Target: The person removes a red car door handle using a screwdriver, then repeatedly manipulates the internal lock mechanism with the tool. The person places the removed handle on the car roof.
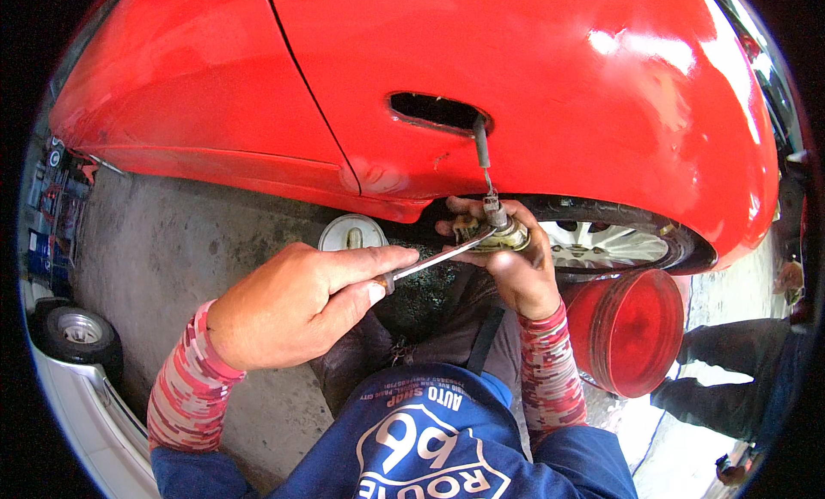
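My left hand [292,306] is closed around the handle of a screwdriver [447,255], its forefinger stretched along the shaft. The screwdriver's tip meets the base of a grey plug connector [493,211]. That connector sits on a small light unit [513,239], dirty and yellowish, which my right hand [526,280] grips from beneath and around the side. A wire in a grey sleeve [482,147] runs up from the connector into an oblong opening [434,112] in the red car panel [498,52]. Part of the light unit is hidden by my fingers.
Below the red panel is a wheel with a silver rim [601,243]. A red drum [640,331] lies beside my right forearm. A round white lid or container [354,233] is behind my left hand. Another person's dark-clothed legs [730,362] show at right; a white car [73,396] stands lower left.
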The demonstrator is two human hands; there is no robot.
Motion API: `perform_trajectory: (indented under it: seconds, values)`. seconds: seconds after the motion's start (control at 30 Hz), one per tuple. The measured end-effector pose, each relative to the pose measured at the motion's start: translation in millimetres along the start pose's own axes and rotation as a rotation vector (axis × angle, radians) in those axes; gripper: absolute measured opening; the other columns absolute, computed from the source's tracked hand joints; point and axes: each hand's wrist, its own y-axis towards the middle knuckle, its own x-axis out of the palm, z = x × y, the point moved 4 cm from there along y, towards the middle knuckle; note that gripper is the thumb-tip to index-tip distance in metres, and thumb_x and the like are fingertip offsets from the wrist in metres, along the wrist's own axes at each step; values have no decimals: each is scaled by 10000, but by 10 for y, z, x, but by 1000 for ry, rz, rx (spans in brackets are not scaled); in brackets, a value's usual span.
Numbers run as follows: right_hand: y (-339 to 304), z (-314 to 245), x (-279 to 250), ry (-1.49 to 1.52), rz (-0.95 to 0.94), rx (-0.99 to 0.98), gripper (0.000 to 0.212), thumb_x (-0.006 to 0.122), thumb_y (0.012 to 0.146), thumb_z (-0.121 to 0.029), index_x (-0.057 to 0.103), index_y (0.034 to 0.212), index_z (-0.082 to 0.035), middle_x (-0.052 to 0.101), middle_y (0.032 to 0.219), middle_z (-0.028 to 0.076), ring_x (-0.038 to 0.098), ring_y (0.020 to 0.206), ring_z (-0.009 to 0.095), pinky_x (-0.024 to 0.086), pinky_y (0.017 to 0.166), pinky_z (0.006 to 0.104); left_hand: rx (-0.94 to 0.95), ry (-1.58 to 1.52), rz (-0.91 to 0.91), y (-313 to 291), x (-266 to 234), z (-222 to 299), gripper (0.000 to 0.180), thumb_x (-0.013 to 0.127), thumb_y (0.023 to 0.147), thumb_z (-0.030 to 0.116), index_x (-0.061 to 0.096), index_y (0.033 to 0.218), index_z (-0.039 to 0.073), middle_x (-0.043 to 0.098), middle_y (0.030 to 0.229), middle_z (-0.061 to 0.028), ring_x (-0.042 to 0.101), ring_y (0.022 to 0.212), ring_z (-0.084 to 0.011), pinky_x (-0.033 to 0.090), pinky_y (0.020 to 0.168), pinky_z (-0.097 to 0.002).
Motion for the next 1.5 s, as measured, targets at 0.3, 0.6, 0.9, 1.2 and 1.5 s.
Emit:
perform_trajectory:
  seconds: [0.3,0.6,0.9,1.2,1.5]
  values:
    - [140,310,32,27,481,-159,533,436,1025,-522,610,1027,-18,688,895,190,631,621,266,523,491,369,55,-106,154,-37,396,-46,406,561,994,80,584,1397,32,652,823,-269,704,707,-379,538,655,-382]
    - [174,328,54,55,567,-231,566,490,1011,-493,616,919,51,673,749,181,634,529,241,531,451,344,88,-258,285,-62,698,-105,459,546,1015,81,537,1474,61,588,727,-107,502,623,-74,477,599,-301]
    - [161,345,7,-10,480,-247,499,465,1047,-469,604,1009,9,687,868,202,651,631,271,538,511,362,-17,-267,300,-105,928,-203,464,552,1009,105,534,1470,54,688,881,-175,650,700,-129,514,678,-310]
    - [21,87,-123,-193,50,-197,350,696,940,-101,523,1236,-32,612,1328,304,707,1077,374,592,914,476,-61,-206,71,-289,385,-351,485,583,960,57,542,1442,24,675,1018,-39,574,844,-95,494,760,-271]
    - [124,-37,-119,-712,118,-274,262,550,890,126,415,1043,-39,665,1253,261,710,1088,261,571,962,400,68,15,79,-255,170,-95,536,579,912,51,545,1447,73,708,909,-189,703,779,-365,554,729,-401]
